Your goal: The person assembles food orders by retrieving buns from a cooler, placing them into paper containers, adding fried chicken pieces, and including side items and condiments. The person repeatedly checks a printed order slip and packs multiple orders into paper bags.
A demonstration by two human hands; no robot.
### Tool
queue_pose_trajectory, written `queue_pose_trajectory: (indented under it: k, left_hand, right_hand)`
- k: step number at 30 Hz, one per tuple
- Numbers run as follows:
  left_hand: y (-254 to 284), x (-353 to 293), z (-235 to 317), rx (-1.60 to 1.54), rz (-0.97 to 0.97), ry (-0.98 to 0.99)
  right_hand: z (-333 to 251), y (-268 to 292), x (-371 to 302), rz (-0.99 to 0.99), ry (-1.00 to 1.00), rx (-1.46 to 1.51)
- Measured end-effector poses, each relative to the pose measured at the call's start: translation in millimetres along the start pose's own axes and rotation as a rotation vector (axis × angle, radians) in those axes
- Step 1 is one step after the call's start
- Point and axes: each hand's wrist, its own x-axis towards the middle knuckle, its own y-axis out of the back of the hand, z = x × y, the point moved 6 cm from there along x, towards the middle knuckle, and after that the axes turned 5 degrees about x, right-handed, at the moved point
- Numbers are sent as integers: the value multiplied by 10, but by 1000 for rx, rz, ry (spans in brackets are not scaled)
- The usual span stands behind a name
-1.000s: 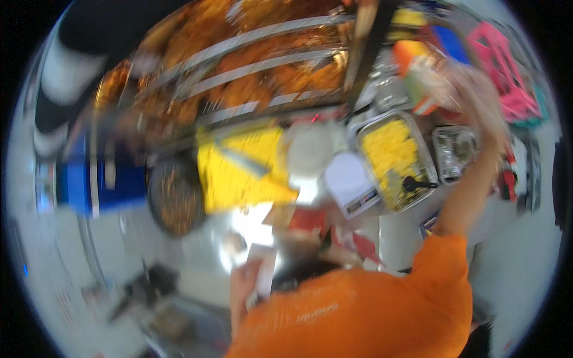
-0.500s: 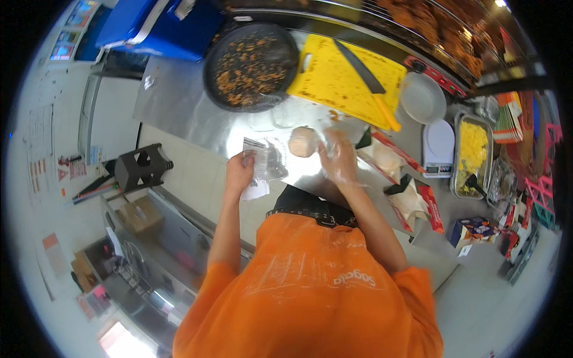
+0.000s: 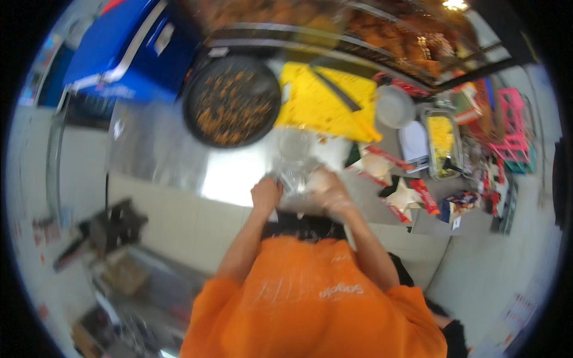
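My left hand [image 3: 267,193] is closed on the edge of a clear printed plastic bag [image 3: 292,181], with a piece of white paper [image 3: 273,216] below it. My right hand [image 3: 329,190], in a thin clear glove, is at the bag's other side with its fingers bent together. Something pale shows at those fingers, but blur hides what it is. Just beyond the bag, a see-through round plastic thing [image 3: 294,143] rests on the shiny metal counter [image 3: 155,152].
A black round pan [image 3: 233,101] with brown crumbs stands beyond, beside a yellow cutting board [image 3: 298,89] bearing a knife [image 3: 337,89]. To the right are red-and-white packets [image 3: 407,197], a white scale [image 3: 413,140], a tray of yellow food [image 3: 441,143] and a bowl [image 3: 395,106]. A blue cooler [image 3: 128,53] stands far left.
My hands have come together at the plastic bag, the left moving inward with it. The pale round bun seen beside my right hand no longer shows on the counter. The whole view has shifted.
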Motion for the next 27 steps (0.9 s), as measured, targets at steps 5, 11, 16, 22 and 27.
queue_pose_trajectory:
  k: [5,11,16,22,27]
  left_hand:
    - [-250,137,697,-33,-41,-449]
    - [-207,110,424,-227,-107,-606]
    - [1046,24,-204,-794,-37,-222]
    - [2781,14,-271,-1187,254,-363]
    - [3275,56,-765,-1272,256,-397]
  right_hand:
    - [-50,-148,-157,190,-107,-165]
    - [-31,-180,-152,222,87,-384]
    - [-1057,1317,646,741,437,-436]
    - [-2228,2754,1729,787,548,-1501]
    - [-1511,3248,1637,783,520,-1384]
